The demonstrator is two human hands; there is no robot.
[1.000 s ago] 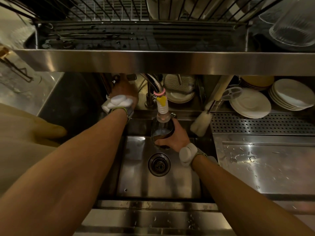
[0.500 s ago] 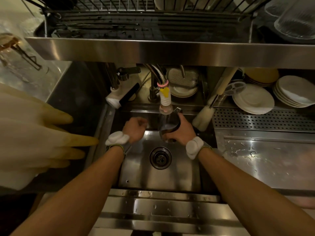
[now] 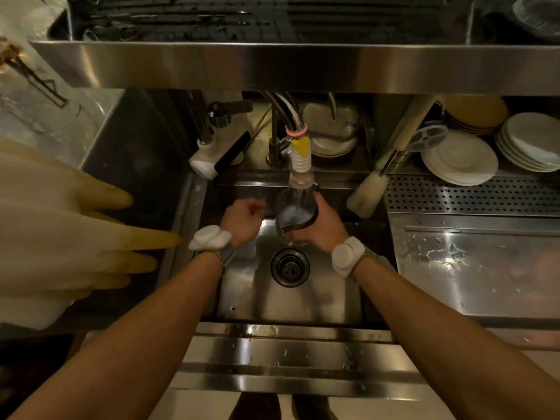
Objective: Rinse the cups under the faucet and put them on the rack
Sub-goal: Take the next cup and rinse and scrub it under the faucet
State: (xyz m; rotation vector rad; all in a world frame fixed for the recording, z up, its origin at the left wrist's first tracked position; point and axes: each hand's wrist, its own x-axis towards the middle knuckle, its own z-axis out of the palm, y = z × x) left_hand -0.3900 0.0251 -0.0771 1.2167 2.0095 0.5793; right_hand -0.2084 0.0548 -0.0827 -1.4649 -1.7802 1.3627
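**Cup under the faucet**

Head view: my right hand (image 3: pixel 324 225) held the cup (image 3: pixel 295 212) over the sink (image 3: pixel 291 301), fingers (image 3: pixel 321 204) wrapped round its side. The cup was tilted, its mouth just under the faucet (image 3: pixel 300 159) nozzle and above the drain (image 3: pixel 290 266). My left hand (image 3: pixel 242 221) hung just beside the cup, fingers curled into a fist with nothing in them that I could see. The rack (image 3: pixel 272 19) sat overhead, on a steel shelf above the sink. A brush (image 3: pixel 366 192) leaned at the sink's right back corner, with stacked plates (image 3: pixel 459 157) behind it. Pale rubber gloves (image 3: pixel 60 237) hung at the left.
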